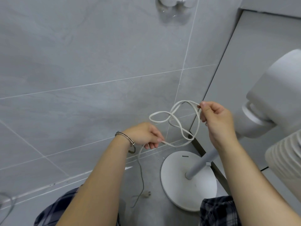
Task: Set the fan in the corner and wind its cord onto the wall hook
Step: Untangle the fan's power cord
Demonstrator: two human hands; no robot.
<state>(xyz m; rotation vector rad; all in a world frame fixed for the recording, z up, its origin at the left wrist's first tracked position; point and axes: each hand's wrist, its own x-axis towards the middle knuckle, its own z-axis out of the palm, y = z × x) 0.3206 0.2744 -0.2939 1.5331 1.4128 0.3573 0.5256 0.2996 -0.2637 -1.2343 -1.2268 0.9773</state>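
A white pedestal fan stands in the corner, its round base (175,181) on the grey floor and its head (276,98) at the right. The white cord (179,126) hangs in loose loops between my hands. My right hand (216,121) pinches the top of the loops. My left hand (145,136), lower and to the left, pinches the cord where it drops to the floor. The plug (146,194) lies on the floor left of the base. A white wall hook (174,4) sits high on the tiled wall, above both hands.
Grey tiled wall fills the left and middle. A pale panel (254,62) forms the right side of the corner. A dark sill strip (211,162) runs along the floor behind the fan base. My plaid-clad legs (218,211) stand close to the base.
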